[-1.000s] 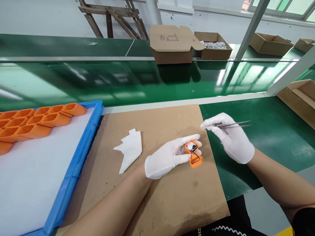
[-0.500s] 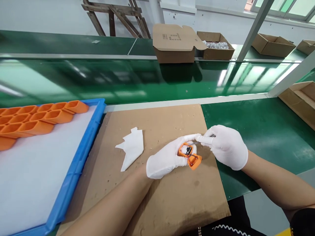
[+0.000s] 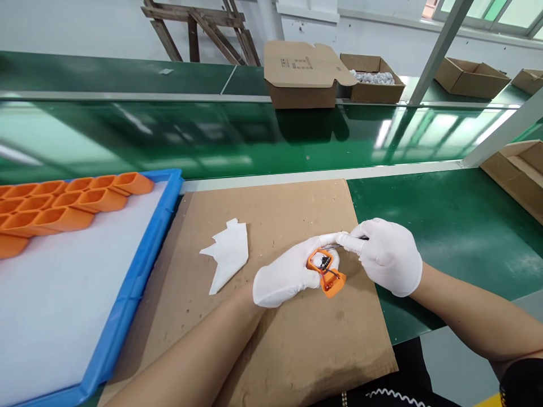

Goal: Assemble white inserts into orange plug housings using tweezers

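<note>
My left hand (image 3: 288,271), in a white glove, is closed around a small orange plastic housing (image 3: 332,284) over the cardboard sheet. Inside the housing's opening shows a small black part (image 3: 325,262), with thin wires running to the orange end piece. My right hand (image 3: 388,254), gloved too, pinches a thin metal tool, apparently tweezers (image 3: 333,246). Its tip lies at the upper rim of the housing, close to the left fingertips. Whether the tip touches anything inside I cannot tell.
Left of the hands, a torn white paper (image 3: 231,257) lies on the cardboard sheet (image 3: 271,209). A blue tray (image 3: 123,311) at the left holds several orange housings (image 3: 63,217). Cardboard boxes (image 3: 303,96) stand on the green shelf behind. Another box (image 3: 520,169) is at the right.
My right hand has shifted slightly left and down, with the tool tip moving left along the housing's rim. The housing's orange end has tipped slightly down. My left hand is nearly still.
</note>
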Available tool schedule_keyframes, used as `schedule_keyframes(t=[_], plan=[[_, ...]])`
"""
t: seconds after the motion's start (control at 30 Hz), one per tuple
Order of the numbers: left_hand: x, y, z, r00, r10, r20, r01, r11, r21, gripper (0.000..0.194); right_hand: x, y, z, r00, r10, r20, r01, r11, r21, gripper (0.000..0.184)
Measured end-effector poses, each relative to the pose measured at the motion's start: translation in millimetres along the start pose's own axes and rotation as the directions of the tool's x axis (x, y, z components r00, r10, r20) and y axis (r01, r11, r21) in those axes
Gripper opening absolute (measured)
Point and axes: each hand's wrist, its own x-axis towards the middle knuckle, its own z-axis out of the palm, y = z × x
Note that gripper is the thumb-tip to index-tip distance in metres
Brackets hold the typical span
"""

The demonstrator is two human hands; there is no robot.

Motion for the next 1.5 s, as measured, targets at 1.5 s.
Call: schedule_keyframes(t=[1.5], plan=[[-6,-2,2.9,0.998,-0.043,-0.053,0.043,0.999,-0.012,0.082,4,2,6,0.997,-0.061,-0.036,0.069,0.956,0.286,0.018]])
